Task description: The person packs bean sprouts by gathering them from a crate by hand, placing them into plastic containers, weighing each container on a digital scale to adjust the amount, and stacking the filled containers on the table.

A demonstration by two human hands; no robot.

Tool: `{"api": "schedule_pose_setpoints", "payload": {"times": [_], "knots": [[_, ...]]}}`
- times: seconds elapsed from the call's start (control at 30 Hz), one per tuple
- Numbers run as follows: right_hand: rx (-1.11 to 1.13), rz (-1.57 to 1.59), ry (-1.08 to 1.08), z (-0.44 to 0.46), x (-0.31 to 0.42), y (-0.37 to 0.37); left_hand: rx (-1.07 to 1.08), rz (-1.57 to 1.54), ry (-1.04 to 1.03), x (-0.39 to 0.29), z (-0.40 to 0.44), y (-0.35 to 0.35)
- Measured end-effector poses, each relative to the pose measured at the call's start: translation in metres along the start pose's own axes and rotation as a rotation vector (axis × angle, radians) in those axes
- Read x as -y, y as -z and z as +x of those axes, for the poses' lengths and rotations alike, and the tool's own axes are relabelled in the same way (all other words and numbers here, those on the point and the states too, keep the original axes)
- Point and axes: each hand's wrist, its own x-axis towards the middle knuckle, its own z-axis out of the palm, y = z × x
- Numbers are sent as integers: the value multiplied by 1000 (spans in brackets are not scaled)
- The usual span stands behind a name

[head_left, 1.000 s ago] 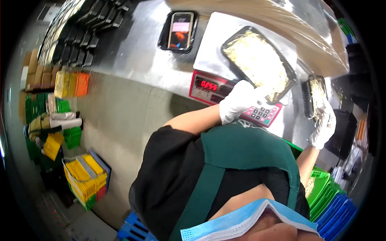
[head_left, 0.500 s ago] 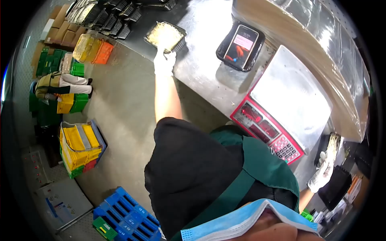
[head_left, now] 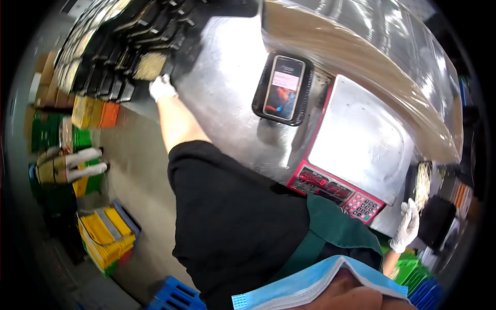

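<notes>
My left hand (head_left: 163, 88), in a white glove, is stretched out to the far left with its fingers closed on the near corner of a black tray of pale shredded food (head_left: 150, 66), beside stacked black trays (head_left: 106, 77). My right hand (head_left: 406, 227), also gloved, is at the right with its fingers partly spread and nothing visible in them. It is just below a narrow container of pale strands (head_left: 422, 183). Between my hands stands a red scale (head_left: 336, 194) with a bare metal plate (head_left: 361, 139).
A phone (head_left: 284, 88) lies on a black tray behind the scale's left side. Clear plastic film over a box (head_left: 372, 67) runs along the back. On the floor at left are yellow crates (head_left: 106, 232) and a bent-over person (head_left: 67, 165); a blue pallet (head_left: 175, 297) is below.
The filled tray has gone from the scale to the stacks at the left, carried by my left hand. My right hand has drawn back from the narrow container. The view has shifted.
</notes>
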Motion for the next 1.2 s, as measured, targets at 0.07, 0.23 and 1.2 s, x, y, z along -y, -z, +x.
{"api": "schedule_pose_setpoints", "payload": {"times": [0.07,0.23,1.2], "knots": [[-44,23,-40,-4,-9,6,-88,75,-4,-11,-19,17],[-78,123,-67,-31,-35,15,83,-59,40,-50,-110,49],[-464,-425,-689,-414,-161,355,2501,417,159,35,-938,136]]}}
